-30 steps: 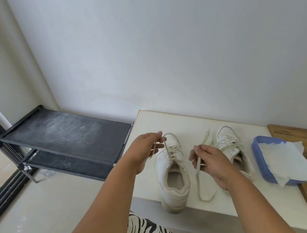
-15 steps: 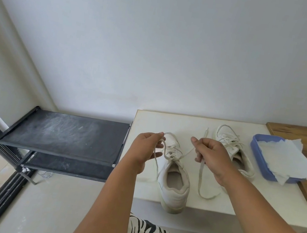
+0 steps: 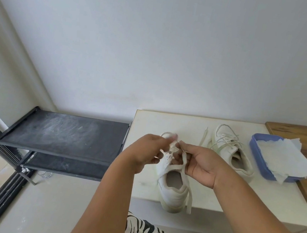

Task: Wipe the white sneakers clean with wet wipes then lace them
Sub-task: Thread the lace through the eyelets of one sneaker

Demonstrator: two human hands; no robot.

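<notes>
The white table (image 3: 216,198) carries everything for the job, and on it the work appears well into the lacing stage. To the far side of the right fingers, well apart from them, a blue tray (image 3: 258,154) holds crumpled wipes (image 3: 285,159), which suggests the wiping is done, though the pictures cannot confirm how clean the shoes are. Between that tray and the fingers lies the far sneaker (image 3: 232,150), its laces threaded but loose and untied, one end trailing onto the table. Directly under the fingers stands the near sneaker (image 3: 173,188), heel toward the person and overhanging the table edge. The left hand (image 3: 146,152) and right hand (image 3: 201,167) meet over its tongue, fingers curled and pinching the lace (image 3: 176,166). Motion blur hides exactly how the left fingertips hold it. One lace end hangs down past the heel, below the right fingers. Judging from this, threading or tightening on the near shoe is under way; finishing it and tying both remain.
</notes>
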